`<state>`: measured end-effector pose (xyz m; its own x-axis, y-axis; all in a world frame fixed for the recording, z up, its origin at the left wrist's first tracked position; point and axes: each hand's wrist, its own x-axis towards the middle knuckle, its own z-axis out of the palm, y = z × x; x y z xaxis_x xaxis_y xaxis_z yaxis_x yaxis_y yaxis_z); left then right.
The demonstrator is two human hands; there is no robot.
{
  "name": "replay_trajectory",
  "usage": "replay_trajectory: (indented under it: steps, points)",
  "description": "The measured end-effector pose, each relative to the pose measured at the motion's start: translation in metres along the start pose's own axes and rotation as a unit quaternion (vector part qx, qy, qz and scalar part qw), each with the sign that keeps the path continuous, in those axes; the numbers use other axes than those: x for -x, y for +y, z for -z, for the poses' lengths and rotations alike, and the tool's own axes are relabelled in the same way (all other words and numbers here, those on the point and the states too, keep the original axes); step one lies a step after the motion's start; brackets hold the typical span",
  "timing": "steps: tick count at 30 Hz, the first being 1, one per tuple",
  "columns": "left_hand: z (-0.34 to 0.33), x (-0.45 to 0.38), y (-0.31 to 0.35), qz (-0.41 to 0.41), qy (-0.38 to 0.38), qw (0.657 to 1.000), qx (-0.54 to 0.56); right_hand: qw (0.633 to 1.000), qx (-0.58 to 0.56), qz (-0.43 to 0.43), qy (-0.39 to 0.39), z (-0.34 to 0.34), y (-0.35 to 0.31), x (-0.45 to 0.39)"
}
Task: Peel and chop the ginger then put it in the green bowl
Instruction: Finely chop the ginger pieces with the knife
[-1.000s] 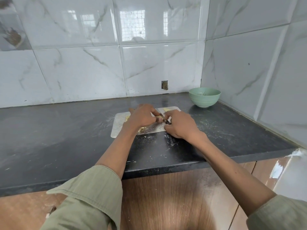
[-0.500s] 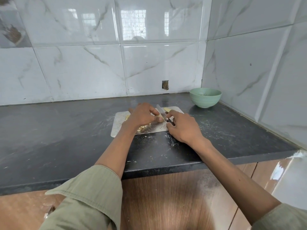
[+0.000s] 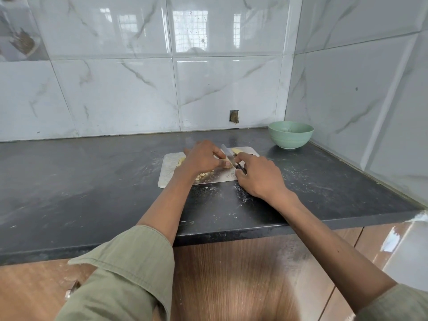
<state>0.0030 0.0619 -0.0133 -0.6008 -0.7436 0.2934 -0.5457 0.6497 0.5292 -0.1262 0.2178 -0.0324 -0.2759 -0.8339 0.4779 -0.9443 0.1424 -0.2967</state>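
On the steel cutting board (image 3: 222,178) my left hand (image 3: 201,158) holds down a pale piece of ginger (image 3: 227,163) with curled fingers. My right hand (image 3: 257,176) grips the dark handle of a knife (image 3: 228,155), whose blade points away from me right next to the held piece. Chopped ginger bits (image 3: 205,175) lie under my left wrist, and another peeled piece (image 3: 237,151) rests at the board's far edge. The green bowl (image 3: 290,134) stands to the right in the back corner, apart from both hands.
The board lies on a dark stone counter (image 3: 92,181) dusted with scraps. Tiled walls close the counter at the back and on the right. A small hole in the wall (image 3: 234,116) is behind the board. Wooden cabinet fronts (image 3: 231,281) are below the counter edge.
The knife blade has lifted from low on the ginger to a raised position beside it. My right hand shifted slightly right and toward me. My left hand stayed on the ginger.
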Motion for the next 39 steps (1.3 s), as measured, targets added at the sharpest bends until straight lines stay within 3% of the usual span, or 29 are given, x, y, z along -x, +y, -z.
replay_trajectory:
  steps: [6,17,26,33,39]
  points:
    - [0.0,0.003,0.003,-0.006,0.019,0.999,-0.046,0.997,-0.032,-0.015,-0.062,0.006,-0.002,-0.017]
    - [0.005,0.006,0.006,0.008,0.012,1.0,-0.012,0.999,-0.033,-0.004,0.0,-0.008,0.003,-0.007]
    - [0.004,0.009,0.01,-0.002,0.028,0.999,-0.017,0.999,-0.029,-0.021,-0.021,-0.007,-0.003,-0.008]
    - [0.003,0.011,0.01,0.009,0.038,0.998,-0.043,0.995,-0.031,-0.027,-0.089,0.004,-0.01,-0.024]
    - [0.005,0.011,0.008,0.02,0.046,0.998,-0.039,0.997,-0.053,-0.032,-0.055,-0.002,-0.007,-0.015]
